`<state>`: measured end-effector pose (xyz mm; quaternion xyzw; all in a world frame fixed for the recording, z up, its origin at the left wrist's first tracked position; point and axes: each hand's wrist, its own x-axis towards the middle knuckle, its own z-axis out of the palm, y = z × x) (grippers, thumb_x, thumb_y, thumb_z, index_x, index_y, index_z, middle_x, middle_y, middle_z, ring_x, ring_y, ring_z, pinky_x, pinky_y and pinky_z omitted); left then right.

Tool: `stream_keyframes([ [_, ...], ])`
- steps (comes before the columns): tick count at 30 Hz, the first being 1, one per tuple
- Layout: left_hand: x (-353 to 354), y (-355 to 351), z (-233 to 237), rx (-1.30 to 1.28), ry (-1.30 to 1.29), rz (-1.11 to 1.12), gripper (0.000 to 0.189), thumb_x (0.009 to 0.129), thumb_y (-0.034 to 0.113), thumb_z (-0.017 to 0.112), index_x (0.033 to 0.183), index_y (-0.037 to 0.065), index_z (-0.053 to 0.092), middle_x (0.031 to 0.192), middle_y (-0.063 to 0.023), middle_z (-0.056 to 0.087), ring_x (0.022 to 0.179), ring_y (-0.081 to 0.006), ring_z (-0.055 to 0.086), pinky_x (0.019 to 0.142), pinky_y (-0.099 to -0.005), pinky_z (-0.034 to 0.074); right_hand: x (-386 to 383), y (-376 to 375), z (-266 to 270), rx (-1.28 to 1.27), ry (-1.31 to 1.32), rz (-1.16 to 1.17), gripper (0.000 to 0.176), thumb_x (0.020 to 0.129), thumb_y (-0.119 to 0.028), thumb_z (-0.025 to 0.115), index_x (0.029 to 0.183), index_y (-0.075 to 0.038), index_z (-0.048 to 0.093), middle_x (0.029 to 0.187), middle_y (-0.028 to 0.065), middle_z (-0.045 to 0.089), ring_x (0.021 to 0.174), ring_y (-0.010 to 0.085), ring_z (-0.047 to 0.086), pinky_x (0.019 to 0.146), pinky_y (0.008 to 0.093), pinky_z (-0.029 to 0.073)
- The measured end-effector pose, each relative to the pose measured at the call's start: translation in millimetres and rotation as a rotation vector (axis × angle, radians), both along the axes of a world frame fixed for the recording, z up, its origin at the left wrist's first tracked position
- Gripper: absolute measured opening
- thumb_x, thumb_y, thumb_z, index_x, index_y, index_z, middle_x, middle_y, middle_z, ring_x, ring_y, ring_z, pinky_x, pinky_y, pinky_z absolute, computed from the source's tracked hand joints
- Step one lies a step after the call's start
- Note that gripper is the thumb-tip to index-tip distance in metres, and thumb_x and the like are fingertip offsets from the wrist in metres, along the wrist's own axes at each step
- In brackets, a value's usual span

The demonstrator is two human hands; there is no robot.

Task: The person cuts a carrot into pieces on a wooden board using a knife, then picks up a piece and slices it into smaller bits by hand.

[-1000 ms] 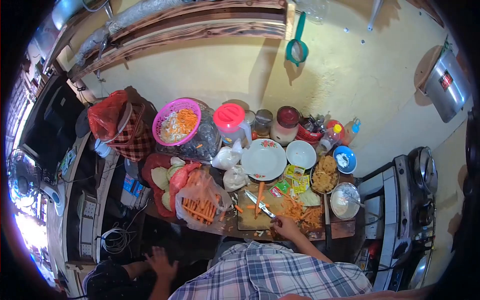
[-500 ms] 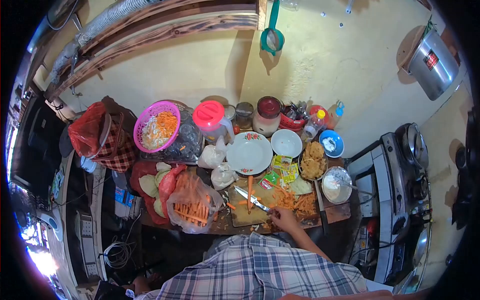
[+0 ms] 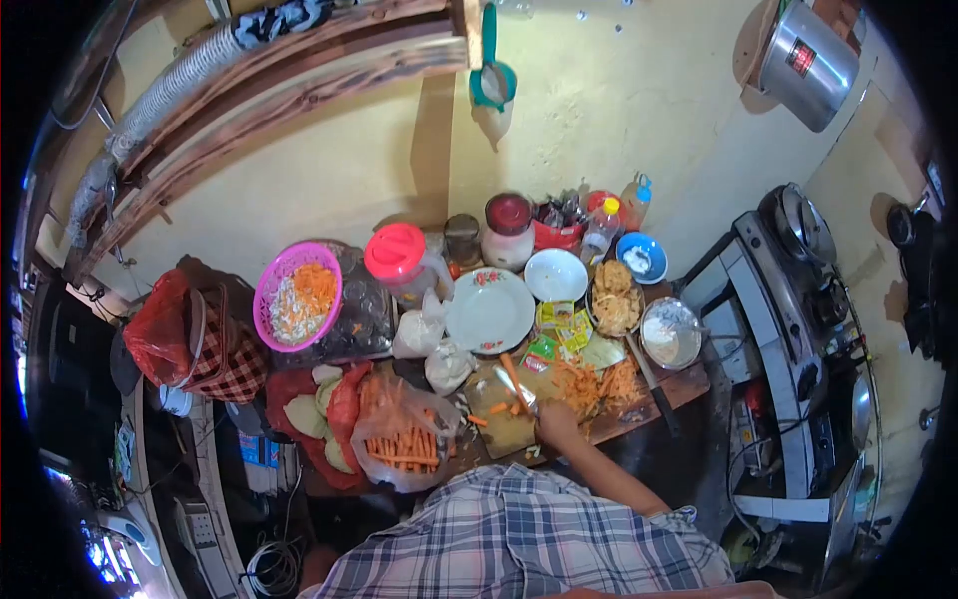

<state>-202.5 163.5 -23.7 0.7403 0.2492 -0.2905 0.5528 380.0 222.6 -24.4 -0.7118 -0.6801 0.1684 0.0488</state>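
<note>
My right hand (image 3: 559, 425) is closed on the handle of a knife (image 3: 517, 387), above the wooden cutting board (image 3: 491, 439). The blade points up and left, by a long carrot (image 3: 515, 379). Short orange carrot pieces (image 3: 498, 407) lie to the left of the blade. Shredded carrot (image 3: 609, 387) is heaped at the board's right. A clear bag of carrot sticks (image 3: 404, 444) stands left of the board. My left hand cannot be seen; a blurred patch of skin shows low at the left, too unclear to name.
Behind the board stand a floral plate (image 3: 489, 311), a white bowl (image 3: 557, 276) and a plate of fried food (image 3: 616, 299). A pink basket (image 3: 261, 314) is at the left. A second knife (image 3: 654, 384) lies at the right, near the flour bowl (image 3: 671, 334) and the stove (image 3: 788, 349).
The whole view has shifted and tilted. My right hand has turned the knife more upright, nearer the carrot, whose lower end now slants to the right.
</note>
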Motion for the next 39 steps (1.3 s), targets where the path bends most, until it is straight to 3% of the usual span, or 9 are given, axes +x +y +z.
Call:
stream_keyframes([
  [3,10,-2,6,-0.037,0.053,-0.181,0.027,0.081,0.033,0.059,0.087,0.007,0.058,0.082,-0.0043,0.059,0.075,-0.0223,0.057,0.078,-0.0322,0.048,3,-3,60,-0.137,0.091,-0.079,0.027,0.078,-0.021,0.055,0.087,0.003,0.063,0.074,0.0224,0.064,0.068,0.0357,0.063,0.064,0.0446,0.051],
  [4,57,28,43,-0.554,0.106,0.583,0.019,0.082,0.022,0.063,0.090,0.006,0.060,0.075,0.0000,0.057,0.068,-0.0132,0.055,0.070,-0.0233,0.047,4,-3,68,-0.215,0.130,-0.159,0.028,0.080,-0.021,0.054,0.087,0.005,0.063,0.075,0.0227,0.064,0.070,0.0346,0.064,0.065,0.0435,0.052],
  [5,90,21,86,-0.554,0.104,0.581,0.019,0.082,0.022,0.063,0.090,0.006,0.060,0.075,0.0000,0.057,0.068,-0.0132,0.055,0.070,-0.0233,0.047,16,-6,46,-0.241,0.417,-0.281,0.033,0.082,-0.026,0.055,0.089,0.005,0.063,0.075,0.0223,0.064,0.071,0.0326,0.065,0.064,0.0419,0.051],
  [7,201,80,157,-0.383,-0.185,0.741,0.027,0.081,0.022,0.066,0.100,0.004,0.062,0.082,-0.0002,0.061,0.069,-0.0101,0.057,0.062,-0.0259,0.048,20,-14,82,-0.275,0.522,-0.350,0.036,0.080,-0.030,0.055,0.090,0.004,0.063,0.077,0.0228,0.064,0.074,0.0351,0.065,0.067,0.0433,0.050],
  [12,341,131,113,0.458,-0.276,0.530,0.034,0.076,0.019,0.065,0.106,0.005,0.060,0.089,-0.0143,0.063,0.083,-0.0200,0.063,0.074,-0.0306,0.049,46,-35,105,-0.259,0.438,-0.310,0.039,0.079,-0.034,0.058,0.092,0.001,0.064,0.081,0.0233,0.064,0.078,0.0374,0.063,0.070,0.0436,0.049],
  [17,436,156,46,1.147,-0.525,0.488,0.027,0.079,0.018,0.060,0.105,0.008,0.059,0.108,-0.0096,0.059,0.108,-0.0262,0.053,0.085,-0.0407,0.043,71,-69,86,-0.189,0.566,-0.252,0.031,0.080,-0.026,0.058,0.092,0.002,0.062,0.084,0.0258,0.062,0.082,0.0401,0.061,0.072,0.0447,0.047],
  [26,471,178,-3,1.273,-0.363,0.178,0.011,0.082,0.017,0.053,0.088,0.012,0.060,0.097,-0.0029,0.057,0.104,-0.0211,0.050,0.092,-0.0536,0.030,112,-92,65,-0.261,0.461,-0.288,0.028,0.086,-0.023,0.053,0.096,0.003,0.053,0.087,0.0265,0.059,0.087,0.0436,0.057,0.074,0.0475,0.044],
  [32,461,156,48,0.962,-0.446,0.845,0.022,0.086,0.016,0.051,0.102,0.004,0.058,0.098,-0.0136,0.055,0.092,-0.0337,0.055,0.082,-0.0429,0.042,128,-82,58,-0.214,0.491,-0.216,0.030,0.086,-0.024,0.053,0.092,0.005,0.052,0.083,0.0276,0.059,0.084,0.0440,0.058,0.073,0.0489,0.045],
  [39,411,96,43,1.024,-0.421,1.099,0.023,0.089,0.011,0.044,0.104,-0.002,0.054,0.099,-0.0216,0.052,0.088,-0.0392,0.054,0.076,-0.0431,0.044,108,-56,37,-0.271,0.455,-0.058,0.035,0.083,-0.031,0.058,0.088,0.004,0.052,0.079,0.0248,0.060,0.079,0.0419,0.059,0.069,0.0457,0.046],
])
